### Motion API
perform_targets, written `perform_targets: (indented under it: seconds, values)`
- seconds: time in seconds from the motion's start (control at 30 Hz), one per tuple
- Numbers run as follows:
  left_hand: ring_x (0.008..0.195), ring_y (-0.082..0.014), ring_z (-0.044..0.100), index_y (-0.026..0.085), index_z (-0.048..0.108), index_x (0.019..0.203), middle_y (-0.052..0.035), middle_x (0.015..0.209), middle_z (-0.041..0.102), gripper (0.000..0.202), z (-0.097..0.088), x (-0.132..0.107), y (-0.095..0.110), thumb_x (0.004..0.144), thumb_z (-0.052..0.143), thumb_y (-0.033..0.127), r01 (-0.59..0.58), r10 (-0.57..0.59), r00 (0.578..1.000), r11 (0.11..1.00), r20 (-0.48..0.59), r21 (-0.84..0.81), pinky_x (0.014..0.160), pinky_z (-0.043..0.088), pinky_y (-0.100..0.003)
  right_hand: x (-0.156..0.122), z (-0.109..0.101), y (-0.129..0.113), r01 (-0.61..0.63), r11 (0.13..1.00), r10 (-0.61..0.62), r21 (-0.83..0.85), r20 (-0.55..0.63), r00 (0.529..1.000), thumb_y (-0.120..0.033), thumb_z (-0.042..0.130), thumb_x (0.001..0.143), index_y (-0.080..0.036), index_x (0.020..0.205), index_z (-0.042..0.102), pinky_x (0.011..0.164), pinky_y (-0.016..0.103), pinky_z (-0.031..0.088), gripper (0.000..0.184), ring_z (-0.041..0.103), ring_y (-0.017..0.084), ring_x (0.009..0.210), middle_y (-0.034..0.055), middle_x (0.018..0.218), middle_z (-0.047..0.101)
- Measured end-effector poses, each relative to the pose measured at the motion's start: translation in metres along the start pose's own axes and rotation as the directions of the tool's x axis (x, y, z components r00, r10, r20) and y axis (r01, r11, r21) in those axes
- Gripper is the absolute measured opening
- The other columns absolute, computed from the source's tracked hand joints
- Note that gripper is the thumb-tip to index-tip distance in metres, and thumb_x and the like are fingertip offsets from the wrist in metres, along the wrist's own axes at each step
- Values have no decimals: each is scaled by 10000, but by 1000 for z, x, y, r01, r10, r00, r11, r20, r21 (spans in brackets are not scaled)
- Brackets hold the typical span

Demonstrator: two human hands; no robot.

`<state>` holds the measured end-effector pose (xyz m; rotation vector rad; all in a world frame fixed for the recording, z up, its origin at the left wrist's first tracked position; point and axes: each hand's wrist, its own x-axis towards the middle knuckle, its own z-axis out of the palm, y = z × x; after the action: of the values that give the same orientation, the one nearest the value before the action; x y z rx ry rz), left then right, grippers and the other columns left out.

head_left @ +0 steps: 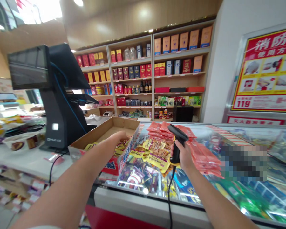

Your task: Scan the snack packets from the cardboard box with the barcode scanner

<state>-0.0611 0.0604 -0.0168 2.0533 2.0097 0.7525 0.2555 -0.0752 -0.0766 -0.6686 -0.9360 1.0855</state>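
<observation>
My right hand [184, 156] is closed round the handle of a black barcode scanner [177, 137] with a yellow band, its cable hanging down over the counter edge. The scanner head points at yellow snack packets [154, 152] and red snack packets [202, 152] piled on the glass lid. My left hand [118, 137] reaches into an open cardboard box [102, 133], fingers curled down among yellow packets; what it grips is hidden.
A black point-of-sale terminal [59, 95] stands on the white counter [26, 160] to the left. The glass-topped freezer [252, 190] stretches right. Shelves of boxed goods [157, 70] fill the back wall. A red poster [268, 73] hangs at right.
</observation>
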Motion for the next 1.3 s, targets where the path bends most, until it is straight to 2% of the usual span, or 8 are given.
perform_targets:
  seconds: [0.1,0.23,0.53,0.67,0.8,1.0,1.13,1.3]
  values:
    - [899,-429,683,139,687,605,-167,681,696,347,14,7,-13,513,849,432,81,-116,983,970,141,229,822,499,-470,1,-1,0,4,1000,-4,-20,12,1000,-525,768,673,-209,729,522,347,234,425,404,514,118,371,-37,522,595]
    - [937,-450,676,145,664,589,-166,776,729,335,10,18,-18,419,916,286,142,-163,985,948,50,286,804,512,-461,0,1,0,-2,1000,2,-25,8,1000,-534,787,647,-212,722,509,347,234,430,432,527,124,386,-42,522,590]
    - [712,-233,683,168,592,629,-54,667,685,300,-27,13,0,500,862,155,139,-182,966,965,-183,-221,620,517,-285,2,0,2,18,999,-17,-30,16,1000,-538,780,668,-207,770,528,352,235,429,428,509,112,382,-48,538,591]
    - [597,-194,655,151,577,635,-31,608,655,361,-51,-4,40,484,895,229,40,-196,971,692,-134,-720,594,536,-302,0,2,1,3,1000,-2,-30,29,1000,-532,775,676,-207,757,522,360,242,447,420,515,113,382,-47,543,592]
    - [548,-166,645,146,608,765,-17,652,664,342,-55,-39,87,599,863,302,5,-122,992,360,-42,-933,528,533,-283,-2,4,-2,14,1000,-14,-17,25,1000,-526,785,657,-213,774,516,346,241,438,429,514,117,373,-52,529,590]
    - [301,-32,314,158,503,697,81,443,370,247,15,-88,117,894,607,264,248,101,967,-156,234,-956,315,190,-118,-1,2,-2,29,999,-28,-18,33,999,-519,788,656,-212,778,520,358,240,437,425,517,116,380,-48,543,599]
    - [297,-12,215,162,430,665,91,450,256,291,78,-95,105,944,433,80,327,280,937,-493,209,-806,334,164,-94,-3,1,-4,-7,1000,10,-31,110,994,-521,761,687,-209,747,515,381,248,449,403,528,119,397,-33,558,601]
    - [303,-14,168,166,340,631,82,465,232,335,115,-88,82,920,428,21,400,345,907,-531,241,-747,348,160,-110,-9,3,-6,-213,972,233,-96,324,917,-535,752,680,-198,705,512,375,235,441,414,514,108,388,-24,535,584]
